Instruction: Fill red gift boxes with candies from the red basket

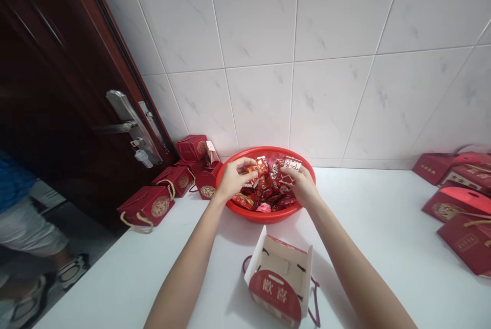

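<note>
A red plastic basket (264,216) full of wrapped sweets stands against the tiled wall. Over its left side my left hand (235,178) pinches a shiny red candy packet (261,167) between thumb and fingers. On the right side my right hand (303,185) has its fingers closed on a red-and-white candy packet (288,178). More red wrappers and a pink round sweet (264,207) lie below them in the basket. Nearer to me, between my forearms, an open red gift box (274,288) with cord handles shows its pale inside, which holds nothing.
Several closed red gift boxes (151,205) with rope handles stand at the left by the door (69,63). Flattened or folded red boxes (466,239) lie at the right edge of the white table (364,216). Another person's legs (34,232) show at the far left.
</note>
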Demonstrator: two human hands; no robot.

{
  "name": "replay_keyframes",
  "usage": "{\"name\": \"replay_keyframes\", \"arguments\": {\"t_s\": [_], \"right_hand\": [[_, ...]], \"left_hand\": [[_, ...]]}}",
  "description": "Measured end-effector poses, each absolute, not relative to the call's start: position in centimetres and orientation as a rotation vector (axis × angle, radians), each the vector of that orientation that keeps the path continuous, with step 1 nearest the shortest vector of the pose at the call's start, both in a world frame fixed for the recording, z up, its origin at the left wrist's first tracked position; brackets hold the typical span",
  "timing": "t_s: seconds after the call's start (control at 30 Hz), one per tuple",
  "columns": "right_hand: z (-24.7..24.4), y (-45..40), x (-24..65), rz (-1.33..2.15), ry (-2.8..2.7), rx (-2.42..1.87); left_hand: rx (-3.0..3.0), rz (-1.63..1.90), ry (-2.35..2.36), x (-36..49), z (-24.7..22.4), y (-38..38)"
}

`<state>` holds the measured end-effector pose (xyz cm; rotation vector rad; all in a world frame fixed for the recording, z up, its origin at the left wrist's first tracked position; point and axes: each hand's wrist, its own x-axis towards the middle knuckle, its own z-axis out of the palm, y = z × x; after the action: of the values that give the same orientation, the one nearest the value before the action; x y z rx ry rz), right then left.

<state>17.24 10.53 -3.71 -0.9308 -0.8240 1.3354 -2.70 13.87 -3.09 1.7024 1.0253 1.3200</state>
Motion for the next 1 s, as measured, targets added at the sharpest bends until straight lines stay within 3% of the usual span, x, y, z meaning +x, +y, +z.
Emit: {"name": "replay_keyframes", "arguments": {"t_s": [1.0], "right_hand": [[-4.0,10.5,17.5,1.382,-0.886,-0.895]], "left_hand": [[1.6,1.307,0.997,-1.0,-3.7,13.3]]}}
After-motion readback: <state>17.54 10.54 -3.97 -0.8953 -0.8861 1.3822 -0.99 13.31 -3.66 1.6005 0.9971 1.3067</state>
